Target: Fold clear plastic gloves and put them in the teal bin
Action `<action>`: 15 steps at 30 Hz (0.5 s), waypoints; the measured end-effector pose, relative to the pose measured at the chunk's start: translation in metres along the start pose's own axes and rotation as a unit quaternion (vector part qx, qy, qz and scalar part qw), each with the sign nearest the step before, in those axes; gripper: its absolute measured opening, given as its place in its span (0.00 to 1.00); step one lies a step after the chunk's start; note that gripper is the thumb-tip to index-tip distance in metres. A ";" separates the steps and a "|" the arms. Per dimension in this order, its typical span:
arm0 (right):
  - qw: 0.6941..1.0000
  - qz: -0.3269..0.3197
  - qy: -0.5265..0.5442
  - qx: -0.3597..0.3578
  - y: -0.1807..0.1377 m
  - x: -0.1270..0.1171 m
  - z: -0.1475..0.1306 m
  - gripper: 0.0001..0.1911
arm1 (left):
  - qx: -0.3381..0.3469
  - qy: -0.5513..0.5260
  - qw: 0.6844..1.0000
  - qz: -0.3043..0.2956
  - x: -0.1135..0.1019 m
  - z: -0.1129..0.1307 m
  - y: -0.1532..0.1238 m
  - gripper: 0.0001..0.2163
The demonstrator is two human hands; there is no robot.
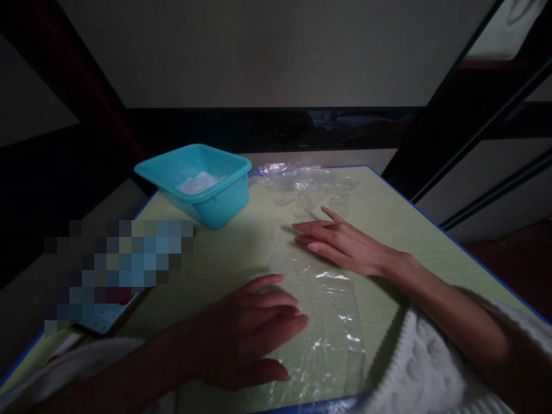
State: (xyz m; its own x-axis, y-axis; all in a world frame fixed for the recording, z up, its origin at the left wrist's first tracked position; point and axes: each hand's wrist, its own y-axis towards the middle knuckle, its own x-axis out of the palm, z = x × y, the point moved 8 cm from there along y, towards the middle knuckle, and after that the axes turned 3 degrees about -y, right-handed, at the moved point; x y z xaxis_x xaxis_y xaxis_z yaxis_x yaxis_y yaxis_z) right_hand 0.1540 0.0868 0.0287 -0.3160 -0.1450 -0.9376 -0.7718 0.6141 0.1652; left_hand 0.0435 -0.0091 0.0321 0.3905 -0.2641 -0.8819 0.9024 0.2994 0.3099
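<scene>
Clear bag (pixel 330 322) flat near left hand (pixel 245 333), right hand (pixel 345 244).

Clear film (pixel 345 310) — glossy, crinkled plastic; basin (pixel 224 201) (plastic too) — smooth; sleeve (pixel 431 362), knitted.

We see a thin, see-through clear plastic bag (pixel 325 322) spread out flat, long and narrow, running lengthwise away from us. Its nearer part lies just to the right of the left hand (pixel 252 330), whose fingers reach over its left side; we cannot tell whether they touch it. Its far end stretches, faint and hard to make out, to just left of the fingertips of the right hand (pixel 342 244). Fine wrinkles cross the film, and we notice bright glints along creases below the right hand. The right edge looks fairly straight, with crinkles down its length.
</scene>
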 end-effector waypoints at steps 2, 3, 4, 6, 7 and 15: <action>1.000 -0.012 0.007 -0.013 0.002 0.006 -0.005 0.23 | 0.008 0.003 1.000 -0.010 0.002 0.001 -0.001 0.22; 1.000 -0.019 0.009 -0.019 0.002 0.009 -0.007 0.23 | 0.012 0.003 1.000 -0.007 0.002 0.002 -0.002 0.21; 0.999 -0.027 0.010 -0.024 0.003 0.013 -0.010 0.24 | 0.016 0.000 1.000 0.000 0.002 0.003 -0.003 0.21; 0.998 -0.047 0.005 -0.032 0.003 0.019 -0.013 0.26 | 0.020 -0.010 1.000 0.018 0.002 0.003 -0.004 0.20; 0.998 -0.054 0.000 -0.034 0.003 0.021 -0.014 0.26 | 0.023 -0.015 0.999 0.029 0.001 0.003 -0.005 0.20; 0.998 -0.046 -0.019 -0.035 0.001 0.016 -0.007 0.27 | -0.102 0.124 0.982 0.101 -0.017 -0.032 -0.011 0.13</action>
State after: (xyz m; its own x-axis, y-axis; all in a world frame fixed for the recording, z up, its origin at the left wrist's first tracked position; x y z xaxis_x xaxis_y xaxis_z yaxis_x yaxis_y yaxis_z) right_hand 0.1448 0.0796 0.0156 -0.2206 -0.1677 -0.9608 -0.8336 0.5439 0.0965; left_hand 0.0210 0.0215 0.0327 0.4789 0.0431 -0.8768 0.7455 0.5075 0.4321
